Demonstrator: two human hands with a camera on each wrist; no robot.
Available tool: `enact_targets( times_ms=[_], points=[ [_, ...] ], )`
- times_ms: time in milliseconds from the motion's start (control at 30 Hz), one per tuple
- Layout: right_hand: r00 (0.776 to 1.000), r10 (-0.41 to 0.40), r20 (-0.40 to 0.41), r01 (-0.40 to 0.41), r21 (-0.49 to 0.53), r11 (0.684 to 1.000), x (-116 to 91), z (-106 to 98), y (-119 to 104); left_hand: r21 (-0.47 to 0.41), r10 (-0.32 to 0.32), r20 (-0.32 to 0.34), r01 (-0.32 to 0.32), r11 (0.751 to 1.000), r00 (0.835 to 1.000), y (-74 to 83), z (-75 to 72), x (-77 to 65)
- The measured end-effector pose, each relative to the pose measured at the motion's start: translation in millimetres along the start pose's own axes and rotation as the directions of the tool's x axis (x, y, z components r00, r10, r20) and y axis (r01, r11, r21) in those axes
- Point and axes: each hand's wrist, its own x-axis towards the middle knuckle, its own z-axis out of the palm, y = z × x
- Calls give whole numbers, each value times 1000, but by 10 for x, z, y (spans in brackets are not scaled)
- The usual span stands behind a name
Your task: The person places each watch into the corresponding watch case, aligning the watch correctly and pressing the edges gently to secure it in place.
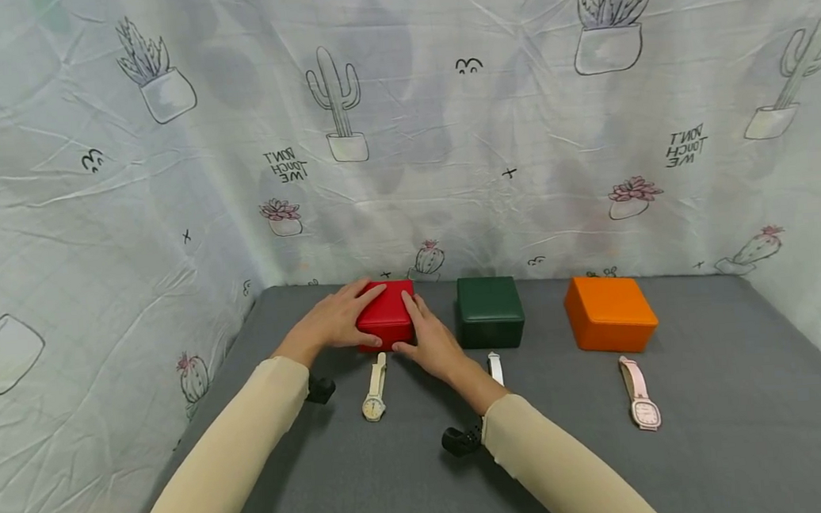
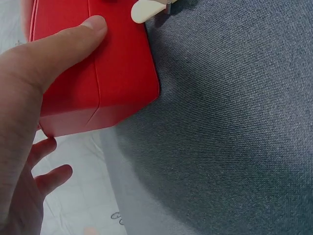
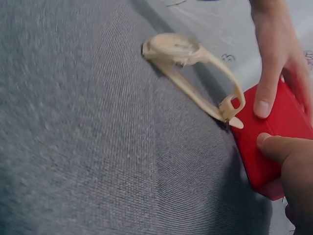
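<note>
A red lidded box (image 1: 389, 314) sits near the back of the grey table. My left hand (image 1: 339, 319) grips its left side, and the thumb lies across the front face by the lid seam in the left wrist view. From the right, my right hand (image 1: 436, 344) holds the same box, its thumb on the front in the right wrist view. Some fingers are hidden behind the box. The lid appears closed. Just in front lies a cream wristwatch (image 3: 176, 46) with its strap buckled in a loop, the strap end close to the box.
Right of the red box stands a dark green box (image 1: 490, 314), and farther right an orange box (image 1: 609, 316). A white watch strap (image 1: 495, 368) shows partly behind my right wrist. A pink watch (image 1: 640, 399) lies before the orange box. Patterned cloth (image 1: 429, 112) hangs behind the table.
</note>
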Motion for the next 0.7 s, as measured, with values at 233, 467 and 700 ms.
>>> enact_targets(
  times_ms=[233,467,700],
  points=[
    [999,-38,-33,36,-55,998,55,21,10,-73,-25,64,30,997,998,4,-22,63],
    [997,-59,-47,57,-34,998,82,37,-3,-100,-10,67,16,995,998,-38,-61,94],
    [999,-35,-40,34,-18,999,95,46,-23,-113,-4,59,10,994,998,-58,-81,130]
  ],
)
